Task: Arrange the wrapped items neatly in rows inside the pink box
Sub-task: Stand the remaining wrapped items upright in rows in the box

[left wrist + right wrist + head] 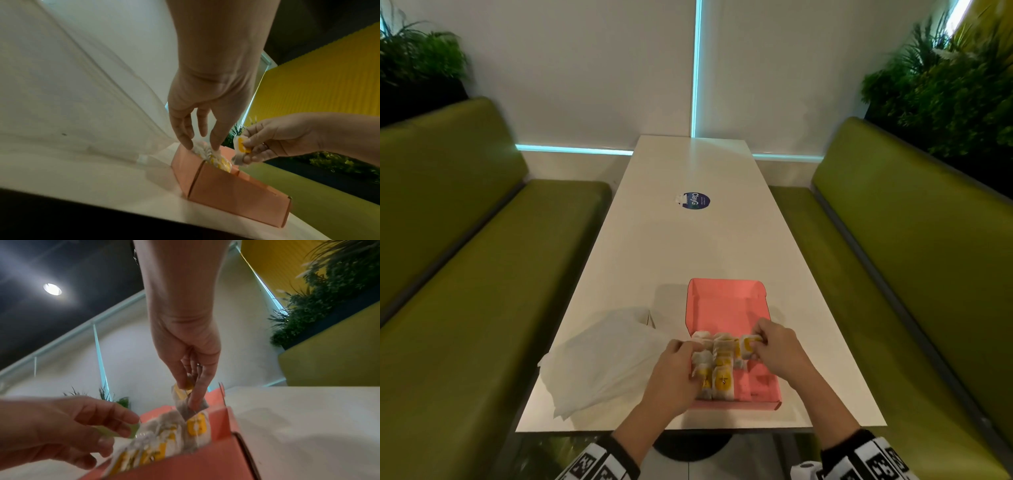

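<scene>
The pink box (726, 305) lies open on the near end of the white table (688, 246), at about 5 o'clock from the round blue sticker (697, 200) in the head view. Wrapped items (717, 368), white with yellow marks, fill the box's left part in rows; its right part and far end show bare pink floor.

The right hand (779, 349) is over the box's right side and pinches one wrapped item (748, 346) between thumb and fingertips. The head view shows only the knuckles. The left wrist view shows the pinch from the side, with the held item (241, 146) lifted clear above the box's rim (234, 193). The right wrist view shows its lower end just touching or nearly touching the packed ones (164, 438); which, I cannot tell.

The left hand (674, 373) is at the box's left wall. From above its fingers are hidden behind the hand. The left wrist view shows the fingers (183, 131) long and slightly spread, tips down on the wrappers (207, 152) at the box's corner, holding nothing.

At 9 o'clock from the box, a crumpled clear plastic bag (602, 359) lies on the table. Green benches (465, 274) flank the table.
</scene>
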The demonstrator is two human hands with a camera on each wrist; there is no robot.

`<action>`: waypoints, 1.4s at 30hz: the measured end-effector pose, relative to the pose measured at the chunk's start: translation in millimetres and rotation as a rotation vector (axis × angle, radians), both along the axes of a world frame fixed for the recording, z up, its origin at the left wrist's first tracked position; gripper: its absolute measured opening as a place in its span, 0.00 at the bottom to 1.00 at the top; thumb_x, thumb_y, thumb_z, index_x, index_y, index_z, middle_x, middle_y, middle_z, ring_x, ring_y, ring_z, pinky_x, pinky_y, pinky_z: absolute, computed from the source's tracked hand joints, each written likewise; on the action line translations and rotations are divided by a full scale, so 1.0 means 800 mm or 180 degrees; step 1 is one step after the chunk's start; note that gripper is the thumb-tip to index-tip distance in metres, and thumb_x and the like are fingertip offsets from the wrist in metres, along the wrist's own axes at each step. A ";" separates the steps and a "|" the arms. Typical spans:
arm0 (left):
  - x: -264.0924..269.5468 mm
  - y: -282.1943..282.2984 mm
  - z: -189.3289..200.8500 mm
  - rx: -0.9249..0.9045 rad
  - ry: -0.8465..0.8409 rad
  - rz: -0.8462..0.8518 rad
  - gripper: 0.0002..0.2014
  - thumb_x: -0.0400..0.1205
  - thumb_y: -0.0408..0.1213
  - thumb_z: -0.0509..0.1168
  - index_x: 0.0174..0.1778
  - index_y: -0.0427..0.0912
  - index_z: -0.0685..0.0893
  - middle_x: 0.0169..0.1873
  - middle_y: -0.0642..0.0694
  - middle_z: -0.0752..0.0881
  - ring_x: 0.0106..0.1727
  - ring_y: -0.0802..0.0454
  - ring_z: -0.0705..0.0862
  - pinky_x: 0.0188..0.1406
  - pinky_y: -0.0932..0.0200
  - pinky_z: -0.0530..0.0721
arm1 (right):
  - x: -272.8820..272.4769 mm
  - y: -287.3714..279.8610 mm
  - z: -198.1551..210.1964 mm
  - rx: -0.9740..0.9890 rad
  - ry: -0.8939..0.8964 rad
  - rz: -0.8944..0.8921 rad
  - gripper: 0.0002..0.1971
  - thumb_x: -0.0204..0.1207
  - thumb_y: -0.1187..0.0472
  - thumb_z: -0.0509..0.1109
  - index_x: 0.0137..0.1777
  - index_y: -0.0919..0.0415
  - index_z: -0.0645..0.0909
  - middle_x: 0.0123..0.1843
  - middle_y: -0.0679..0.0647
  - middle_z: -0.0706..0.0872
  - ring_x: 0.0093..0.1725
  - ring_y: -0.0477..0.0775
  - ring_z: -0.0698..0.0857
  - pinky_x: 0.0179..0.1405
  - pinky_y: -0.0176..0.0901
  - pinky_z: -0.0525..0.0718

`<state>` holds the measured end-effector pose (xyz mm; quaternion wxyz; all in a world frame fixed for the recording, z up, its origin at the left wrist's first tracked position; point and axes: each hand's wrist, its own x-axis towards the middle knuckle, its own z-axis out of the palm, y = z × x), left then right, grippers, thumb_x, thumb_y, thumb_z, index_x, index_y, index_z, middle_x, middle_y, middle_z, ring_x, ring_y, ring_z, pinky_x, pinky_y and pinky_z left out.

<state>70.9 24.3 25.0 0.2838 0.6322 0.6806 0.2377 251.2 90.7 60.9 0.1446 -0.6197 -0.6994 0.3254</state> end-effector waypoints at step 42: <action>-0.001 -0.006 -0.016 -0.0226 0.0282 -0.0263 0.27 0.79 0.39 0.69 0.73 0.51 0.69 0.71 0.51 0.66 0.68 0.55 0.73 0.67 0.67 0.72 | -0.026 -0.024 -0.070 0.0291 -0.0610 -0.0362 0.15 0.81 0.62 0.59 0.66 0.63 0.74 0.63 0.58 0.78 0.61 0.56 0.80 0.60 0.42 0.77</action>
